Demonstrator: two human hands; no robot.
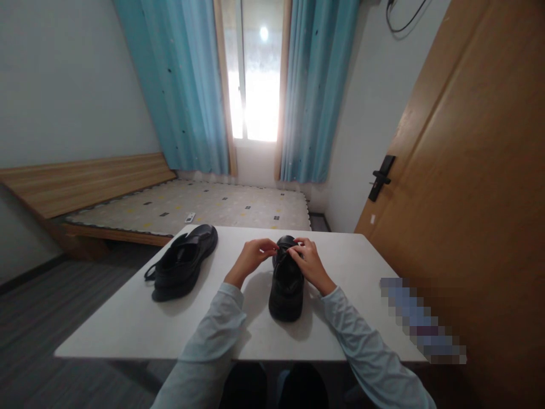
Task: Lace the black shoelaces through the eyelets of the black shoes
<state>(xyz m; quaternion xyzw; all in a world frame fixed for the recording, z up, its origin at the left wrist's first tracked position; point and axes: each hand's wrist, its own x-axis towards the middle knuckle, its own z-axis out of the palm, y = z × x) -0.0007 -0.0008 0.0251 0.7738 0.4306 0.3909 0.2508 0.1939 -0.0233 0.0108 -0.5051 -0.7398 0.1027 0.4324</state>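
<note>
A black shoe (286, 298) stands on the white table (340, 335) in front of me, its heel toward me and its toe pointing away. My left hand (255, 254) is at the left of its lacing, thumb and fingers pinched together on a dark shoelace (284, 250). From the right, my right hand (310, 262) also pinches the lace over the top of the shoe. The exact shape of the lace between the fingertips is too dark to make out. A second black shoe (181, 271) rests on the left of the table, with a dark loop hanging out at its side.
Beyond the table is a bed with a patterned mattress (230, 205), on which lies a small white remote-like object (190, 217). A wooden door (464, 187) with a black handle is close on the right. A blurred, pixelated patch (421, 324) covers the table's right edge.
</note>
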